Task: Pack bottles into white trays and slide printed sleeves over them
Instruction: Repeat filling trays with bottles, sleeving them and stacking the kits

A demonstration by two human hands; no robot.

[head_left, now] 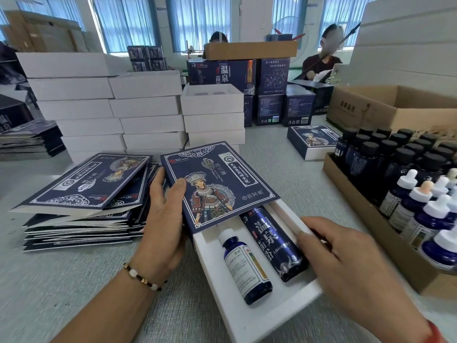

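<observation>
A white tray [259, 315] lies on the table in front of me with two bottles in it: a small white-capped bottle [244, 266] on the left and a tall dark blue bottle [272, 243] on the right. A printed navy sleeve [217, 184] covers the tray's far half. My left hand [165, 214] grips the sleeve's left edge, thumb on top. My right hand [346, 266] holds the tray's right side, thumb on its rim beside the tall bottle.
A pile of flat printed sleeves [81, 199] lies at the left. Stacks of white trays [148, 107] stand behind. A cardboard box [366, 219] at the right holds several dark bottles and dropper bottles. A finished sleeved box [314, 139] sits further back. Two people work across the table.
</observation>
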